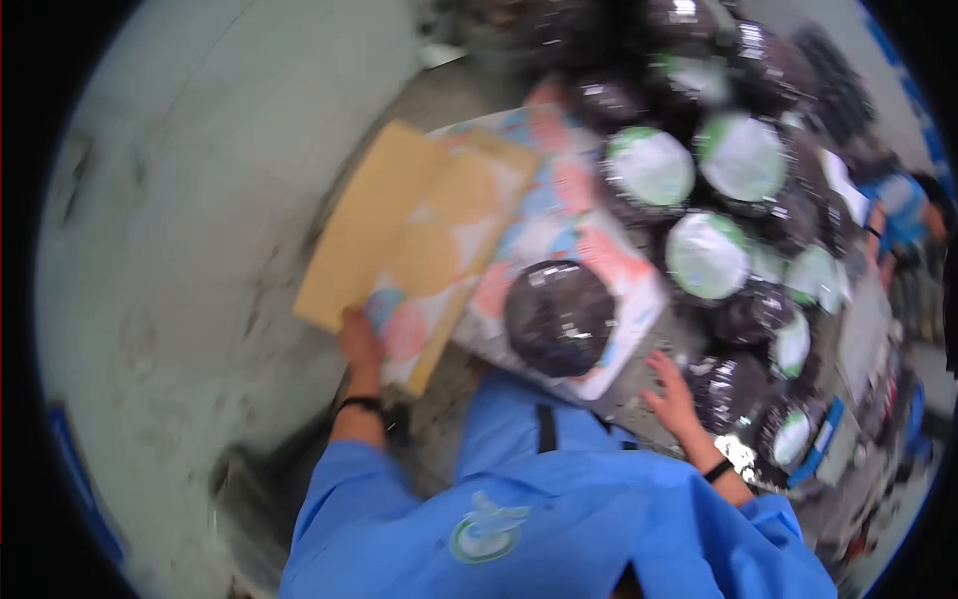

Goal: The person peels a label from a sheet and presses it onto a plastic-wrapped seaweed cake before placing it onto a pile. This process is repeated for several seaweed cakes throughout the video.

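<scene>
My left hand [361, 341] is closed on the lower edge of a tan cardboard piece [364, 215], which tilts up and has a coloured print on part of it. Right of it lies a flat board or sheet [639, 299] printed in pink, blue and white, in front of my lap. A dark, round, shiny wrapped bundle [561, 317] rests on this printed surface. Near its lower right corner, my right hand [674, 394] is open with fingers apart, holding nothing. Motion blurs the finer details.
Many dark wrapped bundles [733, 384] with white-and-green round labels [707, 256] are piled to the right and at the back. A pale wall or floor surface [190, 220] fills the left. Another person in blue [900, 210] is at the far right.
</scene>
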Tool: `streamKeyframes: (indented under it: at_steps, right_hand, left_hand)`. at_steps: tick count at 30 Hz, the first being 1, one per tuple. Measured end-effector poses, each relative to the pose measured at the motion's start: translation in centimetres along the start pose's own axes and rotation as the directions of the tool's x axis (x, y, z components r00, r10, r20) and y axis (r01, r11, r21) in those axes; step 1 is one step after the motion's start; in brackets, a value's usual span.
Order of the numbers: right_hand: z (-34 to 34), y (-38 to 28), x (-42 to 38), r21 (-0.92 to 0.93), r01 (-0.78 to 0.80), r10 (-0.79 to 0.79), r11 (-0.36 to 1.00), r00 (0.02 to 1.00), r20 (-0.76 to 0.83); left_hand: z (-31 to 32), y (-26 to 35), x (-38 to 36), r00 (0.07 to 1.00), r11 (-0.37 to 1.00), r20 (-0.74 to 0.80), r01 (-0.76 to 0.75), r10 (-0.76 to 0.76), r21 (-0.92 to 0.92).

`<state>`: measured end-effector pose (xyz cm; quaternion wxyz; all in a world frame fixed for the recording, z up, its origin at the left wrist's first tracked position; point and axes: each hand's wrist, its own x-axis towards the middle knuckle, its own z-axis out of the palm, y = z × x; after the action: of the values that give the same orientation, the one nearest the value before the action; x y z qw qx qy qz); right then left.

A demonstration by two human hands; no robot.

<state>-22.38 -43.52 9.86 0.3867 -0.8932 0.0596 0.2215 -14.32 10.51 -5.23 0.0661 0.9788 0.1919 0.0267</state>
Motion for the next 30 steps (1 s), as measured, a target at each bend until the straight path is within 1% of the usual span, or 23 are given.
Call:
streamKeyframes:
  at_steps: [1,3,4,6,7,8,10,11,12,13,15,17,18,19,20,22,23,24,25,26,27,29,30]
  right_hand:
    - [-0.1,-0.5,-0.1,0.020,-0.017,0.017,1.000,1.000,0.001]
    - [0.3,0.0,-0.5,-0.011,0.004,-0.004,1.000,1.000,-0.019]
    - [0.4,0.0,-0.7,-0.088,0.053,-0.058,0.995,0.997,-0.054]
    - [-0.2,-2.8,-0.9,-0.174,0.119,-0.128,0.978,0.991,-0.041]
    - [-0.5,-4.5,-1.0,-0.255,0.184,-0.199,0.949,0.979,-0.032]
    - [-0.3,-5.9,-0.6,-0.176,0.195,-0.206,0.965,0.978,-0.043]
    - [0.5,-9.5,0.7,0.113,0.206,-0.205,0.972,0.978,-0.023]
    - [1.1,-11.5,1.4,0.301,0.119,-0.143,0.946,0.988,0.060]
    - [2.0,-11.8,2.2,0.495,0.014,-0.125,0.869,0.973,0.193]
    - [2.8,-12.3,2.7,0.596,-0.082,-0.119,0.799,0.950,0.290]
    - [4.0,-12.0,2.7,0.732,-0.342,0.012,0.589,0.910,0.415]
    - [3.9,-11.6,3.0,0.747,-0.310,0.079,0.589,0.941,0.328]
    - [3.8,-11.3,3.4,0.760,-0.281,0.141,0.587,0.959,0.245]
    - [3.5,-10.1,4.6,0.611,-0.313,0.198,0.727,0.948,0.249]
    - [3.4,-9.9,5.7,0.628,-0.256,0.184,0.734,0.966,0.179]
    - [3.3,-9.3,8.1,0.644,-0.196,0.173,0.740,0.980,0.100]
    - [3.5,-8.8,9.5,0.410,-0.111,0.134,0.905,0.991,-0.029]
    - [3.6,-8.4,10.4,0.132,-0.041,0.059,0.990,0.988,-0.143]
    - [3.8,-8.3,10.7,0.138,-0.044,0.065,0.989,0.986,-0.152]
    - [4.1,-8.2,10.9,0.013,-0.093,0.094,0.996,0.981,-0.172]
    - [4.0,-8.3,11.3,-0.113,-0.141,0.117,0.983,0.974,-0.195]
    - [4.5,-6.4,10.9,-0.134,-0.206,0.179,0.969,0.965,-0.190]
    - [6.2,-2.9,11.2,0.044,-0.249,0.253,0.967,0.940,-0.231]
  left_hand:
    - [-1.0,1.1,-0.2,0.986,0.968,-0.011,0.164,-0.169,-0.188]
    - [-3.6,3.2,-0.7,0.980,0.915,-0.082,0.139,-0.183,-0.380]
    - [-4.9,4.0,-1.4,0.978,0.917,-0.081,0.149,-0.192,-0.369]
    - [-7.9,6.5,-3.1,0.981,0.809,-0.147,0.018,-0.127,-0.587]
    - [-10.8,8.6,-4.8,0.993,0.785,-0.061,0.042,-0.101,-0.618]
    - [-13.7,10.7,-6.8,0.997,0.760,0.032,0.071,-0.065,-0.646]
    - [-17.2,14.3,-10.1,0.965,0.370,0.242,0.189,0.101,-0.910]
    - [-17.7,15.6,-11.6,0.911,0.168,0.360,0.330,0.200,-0.929]
    - [-18.6,17.4,-12.2,0.865,-0.043,0.367,0.405,0.342,-0.914]
    - [-19.0,18.7,-12.4,0.858,-0.044,0.367,0.408,0.359,-0.912]
    - [-19.1,20.7,-11.7,0.753,-0.206,0.436,0.588,0.492,-0.782]
    - [-17.0,21.8,-10.0,0.754,-0.147,0.489,0.597,0.439,-0.789]
    - [-16.0,22.5,-9.1,0.837,0.116,0.383,0.368,0.390,-0.922]
    - [-14.9,23.2,-8.2,0.890,0.376,0.249,0.098,0.381,-0.922]
    - [-13.8,23.9,-7.4,0.887,0.373,0.249,0.095,0.389,-0.923]
    - [-11.4,25.3,-6.2,0.919,0.592,-0.035,-0.282,0.392,-0.755]
    - [-10.1,25.6,-6.0,0.916,0.589,-0.035,-0.286,0.399,-0.756]
    - [-8.6,25.9,-5.7,0.922,0.652,-0.059,-0.315,0.382,-0.690]
    - [-7.2,26.0,-5.5,0.926,0.710,-0.084,-0.339,0.369,-0.617]
    - [-6.5,25.9,-5.6,0.909,0.771,-0.058,-0.383,0.413,-0.509]
    - [-6.2,25.8,-5.8,0.906,0.768,-0.061,-0.390,0.419,-0.508]
    - [-6.6,25.9,-6.0,0.979,0.719,0.035,-0.124,0.203,-0.684]
    - [-6.5,25.1,-5.7,0.959,0.717,0.081,-0.145,0.271,-0.682]
